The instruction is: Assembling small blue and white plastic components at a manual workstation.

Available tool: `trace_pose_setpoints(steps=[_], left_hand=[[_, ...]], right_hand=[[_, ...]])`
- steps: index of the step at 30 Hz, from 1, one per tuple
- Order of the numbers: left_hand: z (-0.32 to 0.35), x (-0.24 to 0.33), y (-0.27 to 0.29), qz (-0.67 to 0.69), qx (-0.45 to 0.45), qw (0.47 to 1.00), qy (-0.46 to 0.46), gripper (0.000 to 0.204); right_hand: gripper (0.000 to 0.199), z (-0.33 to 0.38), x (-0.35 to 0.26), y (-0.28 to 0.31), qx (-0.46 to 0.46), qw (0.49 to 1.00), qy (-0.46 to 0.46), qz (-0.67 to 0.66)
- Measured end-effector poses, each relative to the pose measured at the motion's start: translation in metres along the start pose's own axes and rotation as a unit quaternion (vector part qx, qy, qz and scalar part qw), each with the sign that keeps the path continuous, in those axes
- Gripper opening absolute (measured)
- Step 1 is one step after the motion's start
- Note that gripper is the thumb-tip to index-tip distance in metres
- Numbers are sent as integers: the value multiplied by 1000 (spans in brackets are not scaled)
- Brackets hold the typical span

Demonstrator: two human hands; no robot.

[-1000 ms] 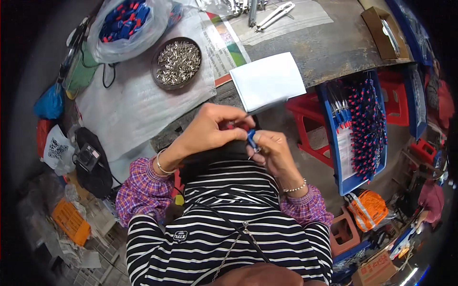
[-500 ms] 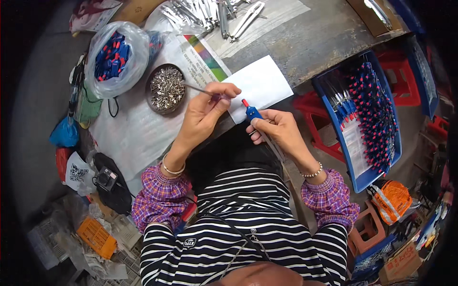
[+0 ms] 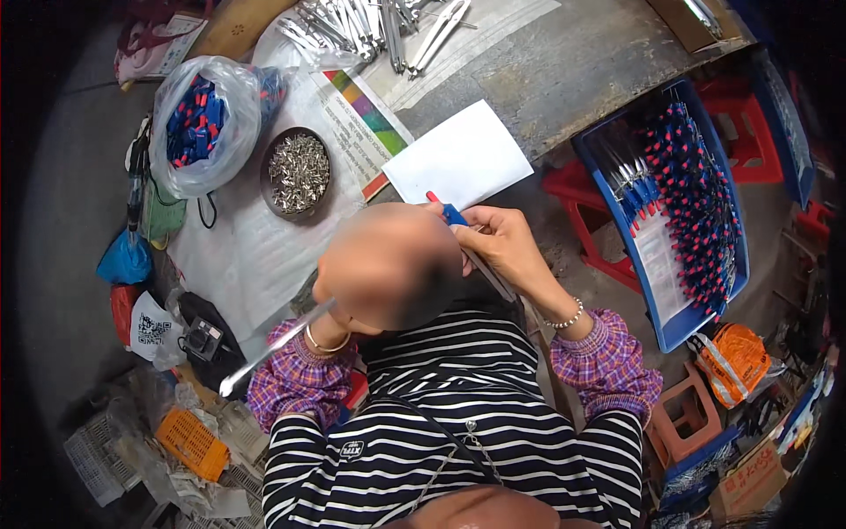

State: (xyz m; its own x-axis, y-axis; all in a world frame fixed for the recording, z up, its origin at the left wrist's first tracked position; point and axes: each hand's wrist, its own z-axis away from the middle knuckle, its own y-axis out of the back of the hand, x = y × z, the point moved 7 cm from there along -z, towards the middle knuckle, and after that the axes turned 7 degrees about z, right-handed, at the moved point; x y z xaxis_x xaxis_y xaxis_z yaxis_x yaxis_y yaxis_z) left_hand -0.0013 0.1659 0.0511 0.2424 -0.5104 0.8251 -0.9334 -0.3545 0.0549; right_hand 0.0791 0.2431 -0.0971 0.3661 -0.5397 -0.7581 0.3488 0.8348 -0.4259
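In my right hand (image 3: 504, 245) a small blue plastic piece (image 3: 454, 215) with a red tip is pinched between thumb and fingers. My left hand (image 3: 383, 269) is right beside it, close to the blue piece, but its fingers are mostly hidden by a blurred patch. From that hand a long, thin silver metal tool (image 3: 275, 349) sticks out toward the lower left; its kind is unclear. Beyond my left hand, a dark round bowl (image 3: 265, 187) is full of small shiny metal parts (image 3: 300, 172). A white sheet (image 3: 463, 152) lies on the table just past my hands.
A clear plastic bag (image 3: 246, 123) of blue and red pieces stands at the left. Silver metal parts (image 3: 379, 31) are heaped at the table's far side. On the right, a blue tray (image 3: 663, 339) with many blue, red-tipped pieces rests above red stools (image 3: 590, 234).
My left hand has moved right and nearer me, up to the blue piece. The metal tool has swung from pointing up-left to pointing down-left. The blue piece has shifted slightly left.
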Motion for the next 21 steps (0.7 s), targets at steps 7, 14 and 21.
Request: trace_pose_setpoints(steps=[7, 14, 21], left_hand=[[24, -60, 3, -6, -22, 979, 203, 11], [-4, -28, 7, 7, 32, 996, 88, 11], [7, -18, 19, -36, 91, 993, 71, 10]], right_hand=[[16, -4, 3, -4, -39, 999, 14, 9], [16, -3, 2, -1, -23, 1000, -15, 8], [21, 4, 0, -8, -13, 1000, -19, -7]])
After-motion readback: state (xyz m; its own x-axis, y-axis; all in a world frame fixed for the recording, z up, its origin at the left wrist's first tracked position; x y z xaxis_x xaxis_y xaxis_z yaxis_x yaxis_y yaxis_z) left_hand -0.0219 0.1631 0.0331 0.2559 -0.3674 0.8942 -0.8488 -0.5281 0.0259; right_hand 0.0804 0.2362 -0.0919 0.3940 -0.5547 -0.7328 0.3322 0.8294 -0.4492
